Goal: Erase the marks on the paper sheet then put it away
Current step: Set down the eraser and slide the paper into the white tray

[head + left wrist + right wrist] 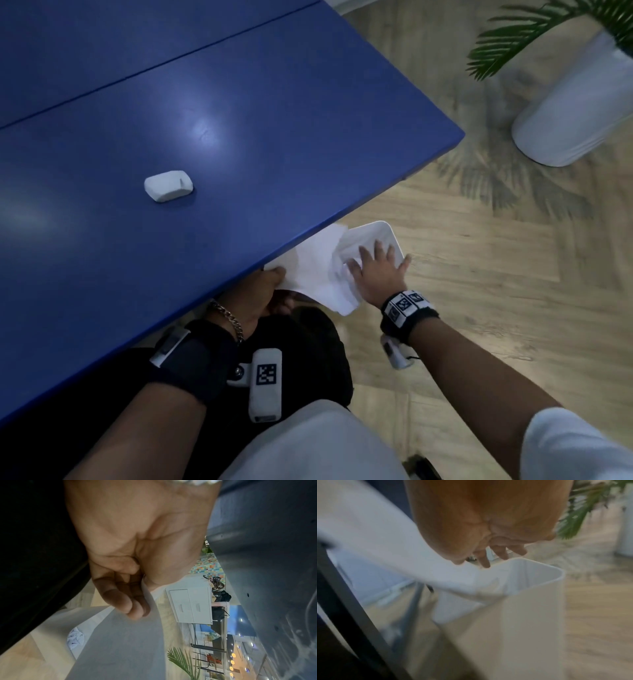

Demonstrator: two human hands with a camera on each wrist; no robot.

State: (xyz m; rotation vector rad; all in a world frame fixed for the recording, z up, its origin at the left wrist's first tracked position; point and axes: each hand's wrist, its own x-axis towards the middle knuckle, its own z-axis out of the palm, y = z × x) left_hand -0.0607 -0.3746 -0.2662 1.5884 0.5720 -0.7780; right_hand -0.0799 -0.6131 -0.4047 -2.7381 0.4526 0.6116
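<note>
The white paper sheet [315, 270] hangs crumpled just off the near edge of the blue table [239, 137], over a white bin [385, 229] on the floor. My left hand [265, 286] pinches the sheet's left edge under the table edge; in the left wrist view its curled fingers [123, 601] hold the sheet [120, 642]. My right hand [376, 270] lies flat with fingers spread, pressing the crumpled end down at the bin's mouth. In the right wrist view the straight fingertips [485, 562] sit above the bin rim [556, 572] with the sheet [393, 555] bending in. A white eraser [168, 186] lies on the table.
A palm plant in a tall white pot [575, 113] stands on the wooden floor [496, 291] at the far right. A dark table leg [351, 608] runs down left of the bin. My lap is below the table edge.
</note>
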